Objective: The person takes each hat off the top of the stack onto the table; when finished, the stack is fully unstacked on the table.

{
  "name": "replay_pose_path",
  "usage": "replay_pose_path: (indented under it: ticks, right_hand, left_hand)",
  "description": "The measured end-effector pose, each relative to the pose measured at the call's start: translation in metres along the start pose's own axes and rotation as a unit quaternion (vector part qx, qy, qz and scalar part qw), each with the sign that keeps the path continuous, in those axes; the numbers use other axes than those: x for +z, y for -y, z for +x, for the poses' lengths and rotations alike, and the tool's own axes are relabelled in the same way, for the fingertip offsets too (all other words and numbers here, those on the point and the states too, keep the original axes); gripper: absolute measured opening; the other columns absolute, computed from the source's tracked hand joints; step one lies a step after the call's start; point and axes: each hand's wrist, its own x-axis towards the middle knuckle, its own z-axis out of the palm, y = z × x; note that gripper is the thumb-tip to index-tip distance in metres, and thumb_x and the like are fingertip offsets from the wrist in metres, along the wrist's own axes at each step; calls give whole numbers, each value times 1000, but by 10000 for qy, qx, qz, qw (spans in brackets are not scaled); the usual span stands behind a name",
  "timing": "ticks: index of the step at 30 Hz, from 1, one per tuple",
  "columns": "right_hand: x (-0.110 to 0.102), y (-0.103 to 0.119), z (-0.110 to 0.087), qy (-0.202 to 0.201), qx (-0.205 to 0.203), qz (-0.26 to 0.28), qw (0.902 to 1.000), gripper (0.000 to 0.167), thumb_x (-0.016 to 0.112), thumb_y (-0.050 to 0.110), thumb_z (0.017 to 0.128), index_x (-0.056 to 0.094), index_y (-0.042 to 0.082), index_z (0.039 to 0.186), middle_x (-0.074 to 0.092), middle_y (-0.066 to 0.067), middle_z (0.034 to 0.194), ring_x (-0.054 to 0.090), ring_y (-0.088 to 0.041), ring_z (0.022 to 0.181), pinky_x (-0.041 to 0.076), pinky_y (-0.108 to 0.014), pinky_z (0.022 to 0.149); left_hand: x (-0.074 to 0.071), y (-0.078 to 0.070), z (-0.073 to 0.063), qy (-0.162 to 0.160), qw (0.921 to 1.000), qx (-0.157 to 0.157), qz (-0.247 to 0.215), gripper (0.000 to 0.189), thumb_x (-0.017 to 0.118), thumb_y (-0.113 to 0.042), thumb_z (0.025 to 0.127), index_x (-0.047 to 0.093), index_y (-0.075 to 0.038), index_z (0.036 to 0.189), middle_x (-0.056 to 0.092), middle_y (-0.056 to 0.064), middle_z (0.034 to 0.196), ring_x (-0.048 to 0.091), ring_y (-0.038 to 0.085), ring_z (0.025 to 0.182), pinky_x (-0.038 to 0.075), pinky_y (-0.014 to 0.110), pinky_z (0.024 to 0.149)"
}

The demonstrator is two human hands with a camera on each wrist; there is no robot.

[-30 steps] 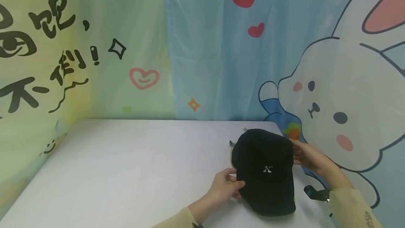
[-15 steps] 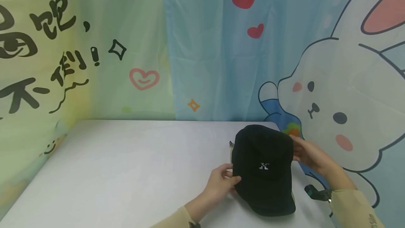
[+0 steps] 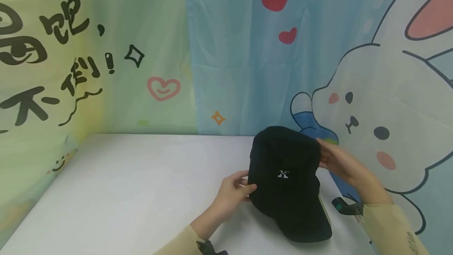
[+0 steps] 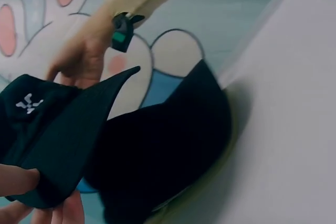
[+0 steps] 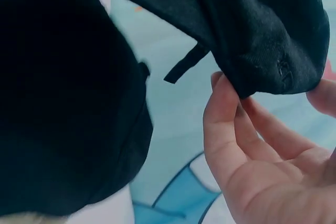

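Note:
A black baseball cap with a small white emblem hangs between both hands above the table. My left hand pinches its brim, thumb on top and fingers underneath, as the left wrist view shows. On the far side, my right hand holds the crown's edge between thumb and fingers; a loose strap hangs near it in the right wrist view. Below lies a second dark cap, its brim pointing toward me and its crown mostly hidden in the head view. A thin yellowish edge shows under this lower cap.
The white table stretches to the left of the caps. A printed curtain hangs behind it, with a large rabbit picture on the right. Small dark devices sit on the wrists.
Both hands have raised the emblem cap and moved it left, away from the cap beneath. More of the lower cap's brim now shows at the front right.

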Motion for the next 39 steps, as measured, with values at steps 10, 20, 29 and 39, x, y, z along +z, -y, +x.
replay_pose_path:
  ticks: [10, 20, 29, 39]
  right_hand:
    - [50, 36, 36, 96, -431, 725, 9964, 39, 48, 44, 103, 62, 10, 115, 67, -1, 105, 61, -16, 99, 51, -28, 85]
    - [119, 61, 88, 115, -534, 1388, 9888, 44, 56, 45, 100, 57, 2, 108, 58, -5, 88, 53, -18, 82, 49, -31, 75]
    - [183, 79, 120, 160, -652, 1581, 9851, 51, 55, 39, 101, 54, -3, 130, 60, -17, 118, 60, -25, 100, 54, -33, 83]
    - [255, 84, 151, 319, -451, 1877, 9807, 46, 60, 35, 99, 61, -3, 124, 63, -17, 115, 64, -25, 95, 55, -33, 80]
  left_hand:
    - [-58, -25, -12, -462, 9977, 214, 446, 48, 69, -15, 94, 55, -8, 139, 66, 10, 106, 69, 24, 92, 60, 37, 77]
    - [-116, -51, -36, -1480, 9845, 365, 865, 48, 71, -19, 92, 57, -11, 138, 65, 12, 109, 68, 25, 98, 58, 36, 81]
    - [-164, -68, -61, -2118, 9715, 191, 1047, 48, 67, -23, 95, 54, -12, 141, 60, 15, 120, 60, 27, 110, 55, 35, 89]
    - [-210, -77, -93, -2807, 9538, 73, 1071, 55, 64, -35, 97, 50, -14, 145, 58, 12, 119, 59, 15, 109, 49, 34, 98]
